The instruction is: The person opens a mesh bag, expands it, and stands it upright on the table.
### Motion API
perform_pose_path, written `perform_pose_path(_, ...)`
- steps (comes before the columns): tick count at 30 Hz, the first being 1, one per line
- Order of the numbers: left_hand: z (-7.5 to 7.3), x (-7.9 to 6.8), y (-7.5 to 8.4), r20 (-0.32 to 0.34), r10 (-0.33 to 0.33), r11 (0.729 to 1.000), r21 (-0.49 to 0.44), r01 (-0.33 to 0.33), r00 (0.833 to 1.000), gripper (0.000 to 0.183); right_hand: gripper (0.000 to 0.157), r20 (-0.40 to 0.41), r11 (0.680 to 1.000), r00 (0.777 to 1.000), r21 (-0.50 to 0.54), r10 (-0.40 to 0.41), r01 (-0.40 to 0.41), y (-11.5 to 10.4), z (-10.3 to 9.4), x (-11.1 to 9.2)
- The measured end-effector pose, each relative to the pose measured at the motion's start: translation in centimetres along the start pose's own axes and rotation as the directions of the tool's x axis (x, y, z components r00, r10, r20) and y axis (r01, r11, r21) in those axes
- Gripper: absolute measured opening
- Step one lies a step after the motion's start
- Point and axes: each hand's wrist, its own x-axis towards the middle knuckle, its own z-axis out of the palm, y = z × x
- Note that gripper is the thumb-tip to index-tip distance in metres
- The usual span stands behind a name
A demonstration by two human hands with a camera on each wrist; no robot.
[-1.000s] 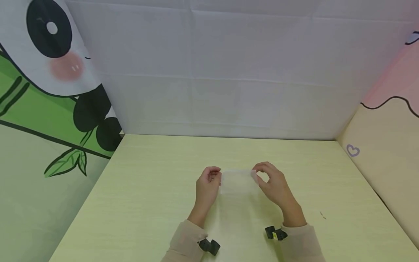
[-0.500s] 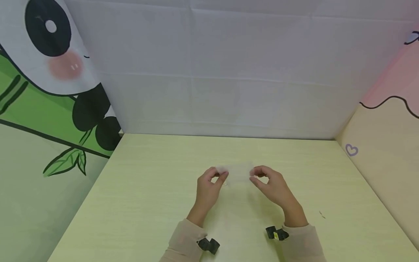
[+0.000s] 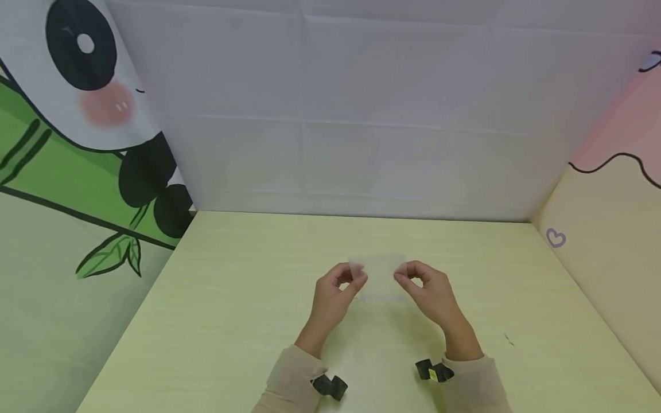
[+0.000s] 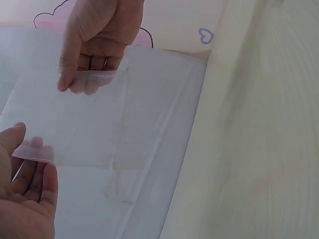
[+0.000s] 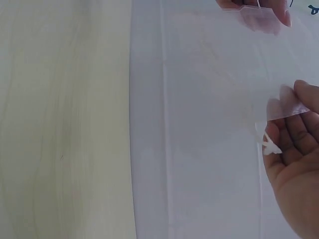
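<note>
A small translucent drawstring bag (image 3: 381,281) is stretched between both hands above the table. My left hand (image 3: 331,295) pinches its left edge, thumb in front and fingertips showing faintly through the sheer material. At the opposite edge my right hand (image 3: 431,292) pinches the bag in the same way. In the left wrist view, the left hand (image 4: 30,189) is low at the left and the right hand (image 4: 102,35) is above, with the bag (image 4: 79,119) between them. A knotted white cord (image 5: 271,147) dangles by the right hand's fingers in the right wrist view.
A pale wood-grain table (image 3: 248,298) lies under the hands. White sheeting (image 3: 361,115) rises behind it, with cartoon-printed panels at the left (image 3: 150,172) and right (image 3: 604,252). A small dark mark (image 3: 509,339) shows on the table to the right of the right forearm.
My left hand has shifted slightly right, its thumb and fingers now pinching further in on the bag. The bag has been tilted and raised a little, and the hands are closer together.
</note>
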Motion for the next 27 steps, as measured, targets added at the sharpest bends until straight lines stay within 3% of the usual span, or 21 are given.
perform_pose_path(5, -0.2, 0.1, 1.2, -0.052, 0.019, 0.999, -0.028, -0.020, 0.998, 0.012, 0.005, 0.049, 1.000, 0.999, 0.012, 0.023, -0.023, 0.0, 0.1, -0.1)
perform_pose_path(8, -0.2, 0.2, 1.5, -0.055, 0.030, 0.999, -0.028, -0.032, 0.998, 0.009, 0.006, 0.044, 0.999, 0.999, 0.042, -0.009, 0.007, -0.2, 0.1, -0.1)
perform_pose_path(13, -0.2, 0.2, 1.9, -0.041, 0.036, 0.999, -0.016, -0.036, 0.999, 0.007, 0.015, -0.054, 0.986, 0.993, 0.124, -0.101, 0.107, -0.8, 0.2, 0.1)
perform_pose_path(18, 0.0, 0.3, 2.3, -0.024, 0.049, 0.999, -0.008, -0.050, 0.998, 0.015, 0.015, -0.129, 0.980, 0.987, 0.161, -0.093, 0.113, -1.2, 0.2, 0.2)
perform_pose_path(23, 0.3, 0.9, 2.3, -0.020, 0.157, 0.987, -0.019, -0.157, 0.987, 0.031, 0.011, -0.126, 0.982, 0.989, 0.165, -0.076, 0.097, -0.9, -0.2, 0.8)
perform_pose_path(27, 0.6, 1.3, 2.3, -0.031, 0.223, 0.975, -0.002, -0.223, 0.974, 0.033, 0.011, -0.108, 0.979, 0.990, 0.173, -0.086, 0.104, -0.6, -0.6, 1.3)
